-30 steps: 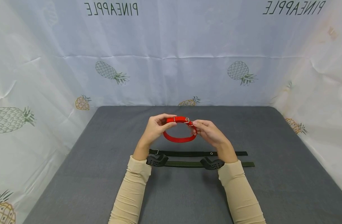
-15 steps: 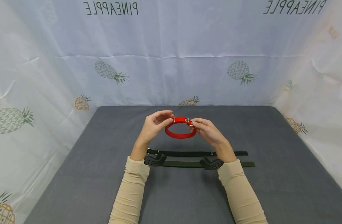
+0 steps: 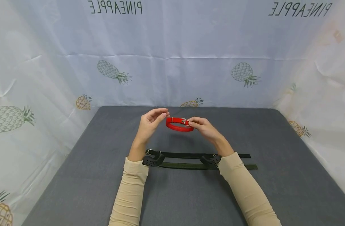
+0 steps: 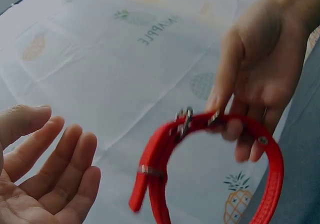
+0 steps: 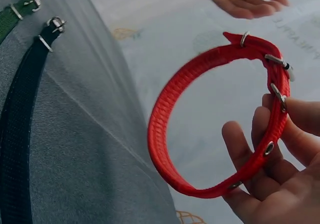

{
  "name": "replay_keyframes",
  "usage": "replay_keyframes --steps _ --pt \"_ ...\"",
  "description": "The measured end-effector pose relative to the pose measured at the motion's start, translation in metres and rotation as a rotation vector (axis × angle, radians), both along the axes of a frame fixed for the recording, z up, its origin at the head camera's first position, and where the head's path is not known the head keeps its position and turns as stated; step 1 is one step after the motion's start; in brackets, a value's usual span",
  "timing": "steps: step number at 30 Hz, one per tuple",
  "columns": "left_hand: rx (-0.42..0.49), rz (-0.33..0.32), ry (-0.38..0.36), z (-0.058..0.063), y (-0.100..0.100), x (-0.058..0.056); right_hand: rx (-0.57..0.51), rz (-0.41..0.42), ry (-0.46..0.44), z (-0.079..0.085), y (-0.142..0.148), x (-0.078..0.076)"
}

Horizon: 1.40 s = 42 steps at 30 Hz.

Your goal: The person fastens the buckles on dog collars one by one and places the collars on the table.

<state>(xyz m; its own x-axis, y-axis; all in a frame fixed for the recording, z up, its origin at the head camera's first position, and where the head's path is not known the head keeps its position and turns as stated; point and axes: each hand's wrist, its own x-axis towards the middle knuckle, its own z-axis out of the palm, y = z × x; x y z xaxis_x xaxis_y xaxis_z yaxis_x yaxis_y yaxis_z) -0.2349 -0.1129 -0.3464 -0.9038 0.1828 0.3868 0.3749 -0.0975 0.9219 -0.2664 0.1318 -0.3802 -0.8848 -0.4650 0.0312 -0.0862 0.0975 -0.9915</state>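
A red collar [image 3: 179, 128], buckled into a loop, is held up above the table. My right hand [image 3: 204, 127] pinches it beside the metal buckle between thumb and fingers. In the right wrist view the collar [image 5: 162, 109] shows its ribbed inner face, metal eyelets and a keeper loop near the strap's tip. My left hand [image 3: 150, 124] is just left of the collar and apart from it, as the left wrist view confirms: the left hand [image 4: 50, 179] has loosely bent fingers with nothing between them.
On the grey table [image 3: 104, 194], a black collar [image 3: 181, 155] and a green collar [image 3: 186, 165] lie straight, side by side, below my hands. Black wrist devices partly cover them. A pineapple-print curtain [image 3: 167, 37] hangs behind and at the sides.
My left hand has let go of the red collar and moved off to the left. My right hand has carried the collar slightly left, and its loop has tilted.
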Motion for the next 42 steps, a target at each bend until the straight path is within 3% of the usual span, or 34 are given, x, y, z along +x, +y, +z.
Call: replay_keyframes --steps 8,15,23,34,42 --pt "-0.005 -0.018 0.012 0.000 -0.001 0.000 0.186 -0.027 0.124 -0.002 -0.031 -0.010" --pt "0.021 -0.014 0.032 0.003 -0.002 0.002 0.265 -0.037 0.255 -0.011 -0.054 -0.020" --pt "0.042 -0.005 0.035 0.008 -0.005 0.005 0.374 -0.073 0.334 -0.026 -0.074 -0.030" --pt "0.044 -0.013 0.033 0.010 -0.005 0.008 0.461 -0.115 0.319 -0.038 -0.089 -0.033" --pt "0.037 -0.022 0.029 0.010 -0.004 0.009 0.536 -0.175 0.356 -0.049 -0.097 -0.036"
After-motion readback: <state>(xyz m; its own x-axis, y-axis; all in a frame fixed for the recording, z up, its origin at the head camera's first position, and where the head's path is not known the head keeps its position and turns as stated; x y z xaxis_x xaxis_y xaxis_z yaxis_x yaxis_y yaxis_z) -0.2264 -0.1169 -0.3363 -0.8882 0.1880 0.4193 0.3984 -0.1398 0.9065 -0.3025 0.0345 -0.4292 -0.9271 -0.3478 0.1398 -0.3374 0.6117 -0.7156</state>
